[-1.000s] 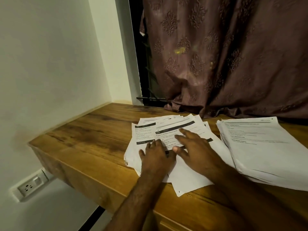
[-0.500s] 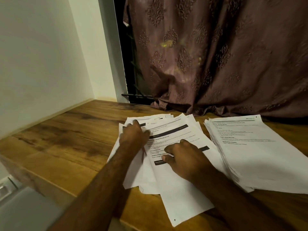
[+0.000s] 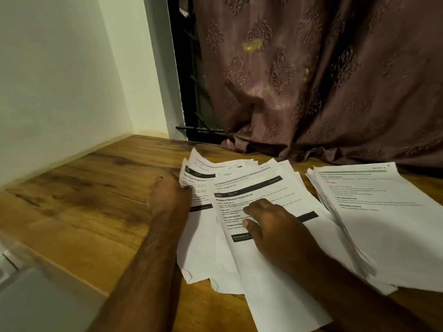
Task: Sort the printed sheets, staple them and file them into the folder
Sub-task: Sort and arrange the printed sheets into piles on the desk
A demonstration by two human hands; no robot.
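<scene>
**Head view: two hands working a fan of printed sheets**

Nearest the camera, both forearms are reaching out over the wooden table (image 3: 79, 200). The right hand (image 3: 271, 226) is resting on the top sheet (image 3: 259, 195) of the loose printed sheets (image 3: 203, 255), its fingers curled under and its thumb lying against the page titled "Prepare Sesame Paste Drink". Just to its left, the left hand (image 3: 169, 192) is sitting at the left edge of the fan; whether its fingers are pinching a page cannot be told. The sheets are lying spread and overlapping at mid-table. To the right, apart from them, a neater stack of paper (image 3: 374, 216) is lying flat. Beyond, a patterned curtain (image 3: 323, 80) is hanging down to the table's far edge.
</scene>
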